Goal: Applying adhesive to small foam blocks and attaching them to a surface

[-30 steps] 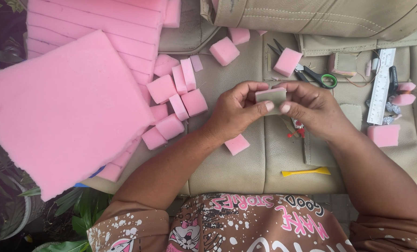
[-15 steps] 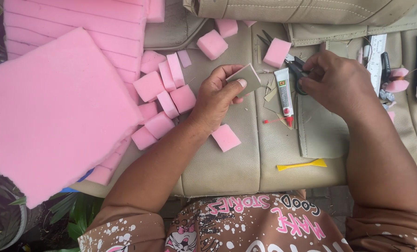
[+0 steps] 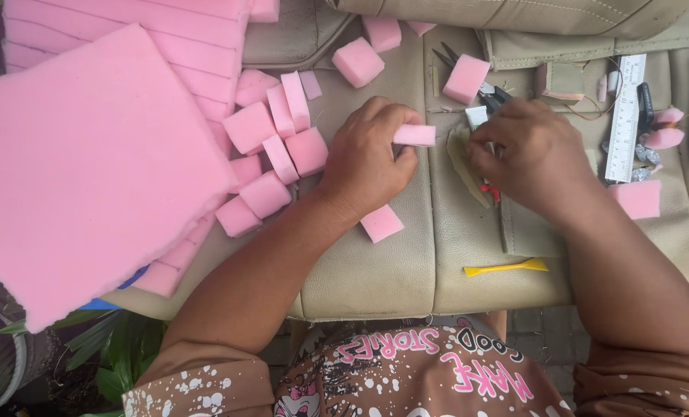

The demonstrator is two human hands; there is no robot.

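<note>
left hand [image 3: 363, 162] pinches a small pink foam block [image 3: 414, 135] over the beige seat cushion [image 3: 375, 262]; right hand [image 3: 533, 154] is curled over what looks like a glue tube [image 3: 477, 117], mostly hidden so can't tell the grip

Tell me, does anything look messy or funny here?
The pink foam blocks lie jumbled and tilted beside the left hand, with strays scattered over the beige cushion. The big foam sheet hangs off the cushion's edge. Nothing looks spilled or broken.
</note>
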